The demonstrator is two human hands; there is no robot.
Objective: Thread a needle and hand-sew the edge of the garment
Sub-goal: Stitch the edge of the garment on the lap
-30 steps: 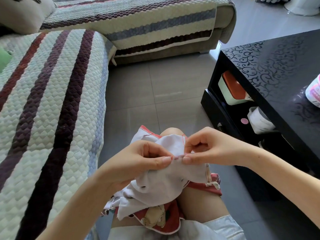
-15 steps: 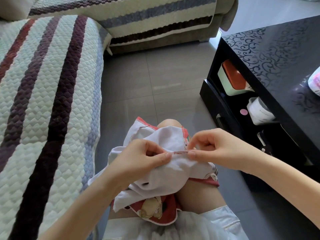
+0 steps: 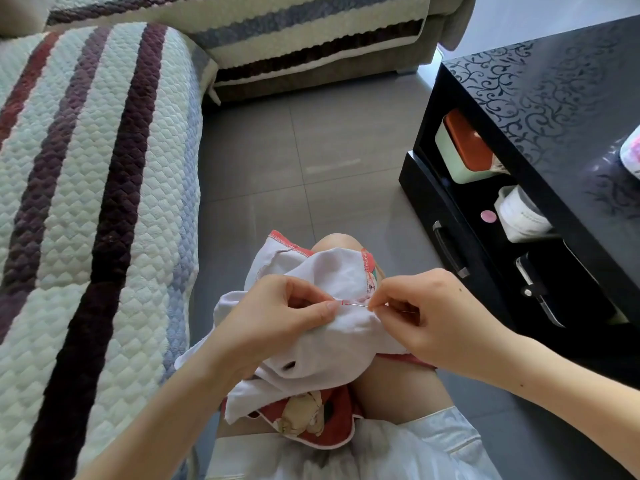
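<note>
Needle (image 3: 356, 304), thin silvery metal, lies almost level along the top fold of the crumpled white cotton garment with red-orange trim (image 3: 322, 344). The right hand (image 3: 440, 323) has it: thumb and forefinger pinched tight on the needle's right end, the other fingers curled in behind. Over on the other side, the left hand (image 3: 277, 317) grips the cloth itself, thumb pressed on the fold just beside the needle's left tip, fingers tucked under and bunching the fabric. There's a speck of red at that tip, too small to say what it is.

The garment is heaped over the person's bare knee (image 3: 334, 242), with a red printed panel showing a cartoon figure hanging below the white part. Both hands are close together, right at the middle of the fold.

To the left is the quilted cream sofa cover with dark purple and red stripes (image 3: 86, 202). To the right is the glossy black coffee table with scroll pattern (image 3: 536, 98), and on its lower shelf a pale green box with an orange lid (image 3: 460, 150) and a white jar (image 3: 519, 216). Grey floor tiles (image 3: 277, 150) lie between.
</note>
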